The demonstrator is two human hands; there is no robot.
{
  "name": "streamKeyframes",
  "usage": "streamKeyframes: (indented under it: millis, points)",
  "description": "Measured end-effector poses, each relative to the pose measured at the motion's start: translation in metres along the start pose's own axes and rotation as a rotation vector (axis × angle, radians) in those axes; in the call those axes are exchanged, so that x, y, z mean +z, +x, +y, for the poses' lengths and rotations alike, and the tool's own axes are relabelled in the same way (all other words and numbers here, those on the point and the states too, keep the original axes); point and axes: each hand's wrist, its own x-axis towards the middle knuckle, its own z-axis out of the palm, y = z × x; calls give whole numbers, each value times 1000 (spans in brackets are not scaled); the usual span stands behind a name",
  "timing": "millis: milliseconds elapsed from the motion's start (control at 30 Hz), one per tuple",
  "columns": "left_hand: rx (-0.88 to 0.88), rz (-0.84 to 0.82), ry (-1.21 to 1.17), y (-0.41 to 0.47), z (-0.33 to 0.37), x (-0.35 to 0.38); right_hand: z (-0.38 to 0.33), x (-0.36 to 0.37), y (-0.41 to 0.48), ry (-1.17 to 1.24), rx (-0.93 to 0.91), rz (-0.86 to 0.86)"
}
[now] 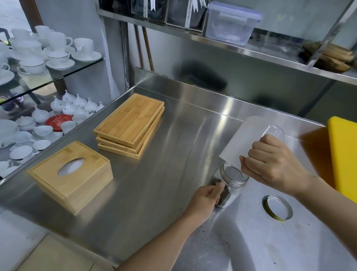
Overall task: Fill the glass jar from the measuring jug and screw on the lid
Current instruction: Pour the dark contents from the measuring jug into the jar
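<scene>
Near the front right of the steel table (173, 135) stands the glass jar (230, 184), upright, open-mouthed, with a shallow dark layer at its bottom; filling is judged barely begun. The left hand (206, 195) is closed around the jar's lower wall, steadying it. The right hand (274, 164) is clamped on the measuring jug (249, 142), tipped steeply with its lip directly over and just beside the jar mouth. Dark specks lie scattered on the table around the jar, so spillage is a risk: the lip should be kept centred over the mouth, the tilt raised gradually, and the jar held firm. The lid (277, 208) lies flat on the table, right of the jar and apart from it, within reach for screwing on.
</scene>
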Motion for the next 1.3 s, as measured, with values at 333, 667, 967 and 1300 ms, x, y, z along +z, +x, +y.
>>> streamKeyframes:
  millis: [333,667,967,1300]
  points:
    - [-11,-4,-10,1,-1,1,-1,-1,-1,17,20,-5]
    - [-10,4,-9,0,1,1,2,-2,-5,60,139,48]
    - [22,51,-31,1,-1,2,3,3,-13,189,507,140]
    - [35,66,-4,0,-1,1,15,12,-36,656,1569,424]
